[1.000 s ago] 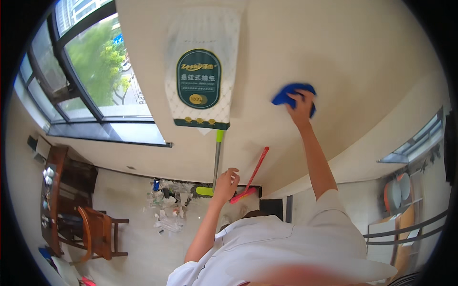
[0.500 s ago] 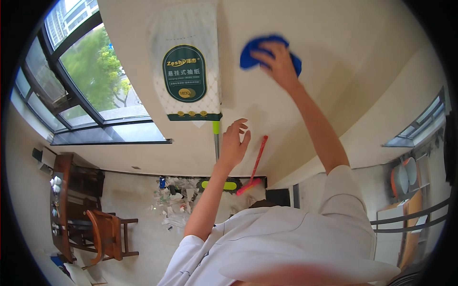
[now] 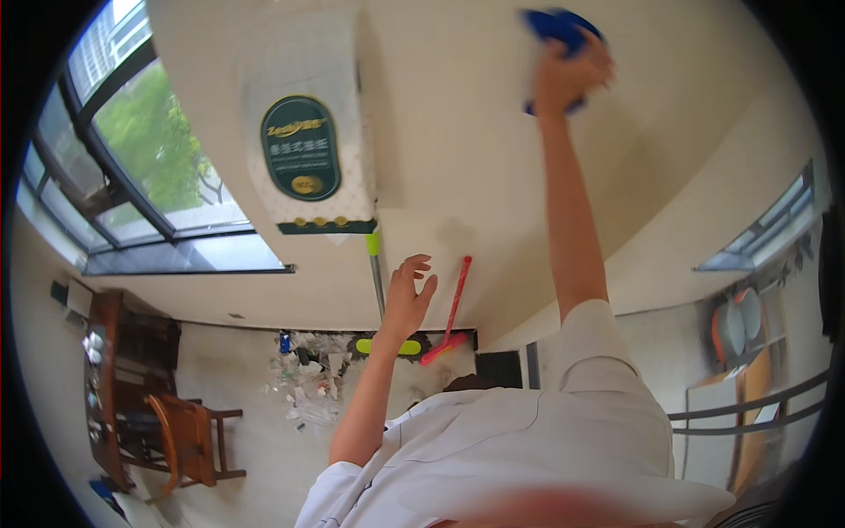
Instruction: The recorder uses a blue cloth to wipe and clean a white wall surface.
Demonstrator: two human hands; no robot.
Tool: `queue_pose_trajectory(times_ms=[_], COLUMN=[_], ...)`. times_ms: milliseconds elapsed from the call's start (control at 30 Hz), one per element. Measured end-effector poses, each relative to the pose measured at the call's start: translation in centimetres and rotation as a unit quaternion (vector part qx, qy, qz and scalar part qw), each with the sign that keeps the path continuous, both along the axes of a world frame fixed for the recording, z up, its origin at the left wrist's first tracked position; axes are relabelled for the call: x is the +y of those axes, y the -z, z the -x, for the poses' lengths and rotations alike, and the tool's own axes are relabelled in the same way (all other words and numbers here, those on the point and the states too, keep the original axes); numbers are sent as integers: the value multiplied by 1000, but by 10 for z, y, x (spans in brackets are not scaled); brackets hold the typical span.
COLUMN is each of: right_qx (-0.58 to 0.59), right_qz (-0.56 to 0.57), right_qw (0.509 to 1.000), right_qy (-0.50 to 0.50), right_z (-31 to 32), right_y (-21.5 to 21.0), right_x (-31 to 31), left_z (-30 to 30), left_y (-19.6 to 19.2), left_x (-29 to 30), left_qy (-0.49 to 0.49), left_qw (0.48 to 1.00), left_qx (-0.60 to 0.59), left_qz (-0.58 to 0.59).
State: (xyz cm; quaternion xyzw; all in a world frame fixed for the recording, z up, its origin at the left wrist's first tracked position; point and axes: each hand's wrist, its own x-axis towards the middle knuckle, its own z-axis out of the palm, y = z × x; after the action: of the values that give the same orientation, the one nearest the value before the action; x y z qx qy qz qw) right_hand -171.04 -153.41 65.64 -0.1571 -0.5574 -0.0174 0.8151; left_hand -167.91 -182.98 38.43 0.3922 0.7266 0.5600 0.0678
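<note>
High on the beige wall (image 3: 458,114), my right hand (image 3: 572,79) presses a blue cloth (image 3: 563,28) against the surface, its arm stretched far up. Parts of the cloth stick out above and below the fingers, slightly blurred. My left hand (image 3: 408,295) hangs in the air before the wall, holding nothing, its fingers loosely bent and apart. Up and left of it hangs a white tissue pack (image 3: 304,158) with a dark green label. Below the pack stands a broom-like tool with a grey and green handle (image 3: 376,268), close to my left hand.
A red-handled squeegee-shaped tool (image 3: 458,299) leans at the wall's foot. Litter (image 3: 308,374) lies heaped on the floor beside a green-topped brush head (image 3: 400,347). At the left are a window (image 3: 158,150), a wooden desk (image 3: 106,378) and a wooden chair (image 3: 185,440). Dark curved rails (image 3: 748,409) are at the right.
My right hand has moved the blue cloth up and to the right across the wall. The whole view has shifted a little, and my left hand stays raised with nothing in it.
</note>
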Motion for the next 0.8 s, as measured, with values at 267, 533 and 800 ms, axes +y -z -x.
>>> queue_pose_trajectory(times_ms=[267,533,800], right_qx=[-340,-196,-307], right_qz=[-71,169,74], right_qw=[929,953,868], right_qy=[-129,-159,-382], right_z=[-8,-102,-46], right_y=[192,87,53], right_x=[-49,30,-41], left_z=[-34,-26,-20], left_y=[4,-52,-126], left_x=[21,84,179], left_qy=[9,-105,-288], left_qw=[997,994,876], left_qx=[-73,40,340], left_qz=[27,10,-182])
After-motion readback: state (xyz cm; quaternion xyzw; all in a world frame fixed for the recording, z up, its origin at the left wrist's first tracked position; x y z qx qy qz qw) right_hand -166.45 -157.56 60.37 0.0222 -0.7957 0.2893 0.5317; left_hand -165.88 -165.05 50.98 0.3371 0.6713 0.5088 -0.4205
